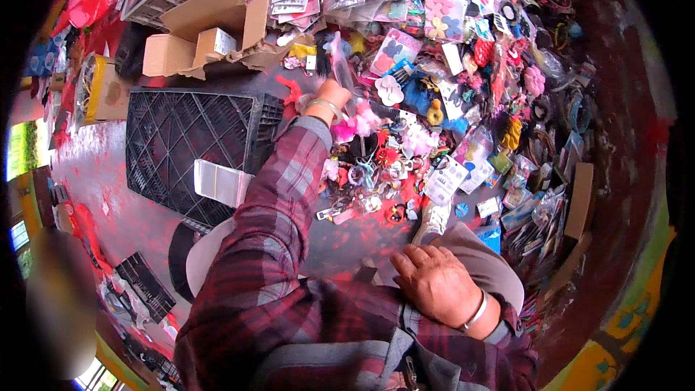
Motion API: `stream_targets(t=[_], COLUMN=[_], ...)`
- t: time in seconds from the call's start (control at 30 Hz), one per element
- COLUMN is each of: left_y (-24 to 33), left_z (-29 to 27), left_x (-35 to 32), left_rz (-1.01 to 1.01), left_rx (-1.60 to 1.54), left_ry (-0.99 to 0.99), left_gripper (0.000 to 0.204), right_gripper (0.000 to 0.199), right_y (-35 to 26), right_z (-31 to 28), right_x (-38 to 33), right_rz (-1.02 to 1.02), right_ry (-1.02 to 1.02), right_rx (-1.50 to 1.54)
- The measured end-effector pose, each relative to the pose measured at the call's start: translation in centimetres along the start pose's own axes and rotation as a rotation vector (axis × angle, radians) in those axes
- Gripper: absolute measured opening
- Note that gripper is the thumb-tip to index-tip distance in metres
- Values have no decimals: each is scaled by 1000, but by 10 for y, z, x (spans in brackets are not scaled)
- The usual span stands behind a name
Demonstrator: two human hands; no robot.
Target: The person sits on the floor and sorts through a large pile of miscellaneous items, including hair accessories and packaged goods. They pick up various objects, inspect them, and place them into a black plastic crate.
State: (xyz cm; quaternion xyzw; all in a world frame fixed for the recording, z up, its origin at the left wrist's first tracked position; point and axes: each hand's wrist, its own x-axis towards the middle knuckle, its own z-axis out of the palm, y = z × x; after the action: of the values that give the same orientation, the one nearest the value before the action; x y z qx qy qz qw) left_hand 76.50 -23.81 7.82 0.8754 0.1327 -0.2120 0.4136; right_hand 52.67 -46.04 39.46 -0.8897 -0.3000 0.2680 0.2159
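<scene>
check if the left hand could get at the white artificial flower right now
Probably yes: the white artificial flower lies on top of the pile, just to the right of the left hand, and nothing visible covers it. Whether that hand already holds something is unclear, so it may need emptying first.

The crate [192,145] is black, patterned in diamond lattice. Beyond it, a cardboard box [206,11] is brown; right of it come a maroon plaid sleeve [271,210] (grey bands crossing), white flower [389,90] and hot-pink puff [344,130].
</scene>
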Motion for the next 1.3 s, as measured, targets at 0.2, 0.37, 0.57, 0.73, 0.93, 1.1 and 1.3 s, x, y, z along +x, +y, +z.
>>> stream_targets(t=[0.2,0.37,0.57,0.73,0.93,1.1,1.3], left_y=[32,77,110,115,137,123,113], left_z=[-22,-58,-87,-105,-136,-154,-153], left_x=[-81,-168,-277,-341,-390,-370,-351], left_rz=[342,315,263,266,328,316,274], left_rx=[-650,-1201,-1278,-1297,-1313,-1406,-1342], left_ry=[-42,-236,-335,-403,-466,-220,-162], left_gripper=[36,35,27,30,27,26,21], right_gripper=[14,16,47,58,25,18,17], right_y=[-10,-18,-1,-9,-34,-44,-34], right_z=[18,16,-5,-2,3,-3,0], right_x=[-17,-23,-24,-18,-1,12,26], right_rz=[-98,-142,128,197,73,105,125], right_ry=[82,62,715,435,234,303,310], right_rx=[-166,-185,349,1193,1781,1703,1590])
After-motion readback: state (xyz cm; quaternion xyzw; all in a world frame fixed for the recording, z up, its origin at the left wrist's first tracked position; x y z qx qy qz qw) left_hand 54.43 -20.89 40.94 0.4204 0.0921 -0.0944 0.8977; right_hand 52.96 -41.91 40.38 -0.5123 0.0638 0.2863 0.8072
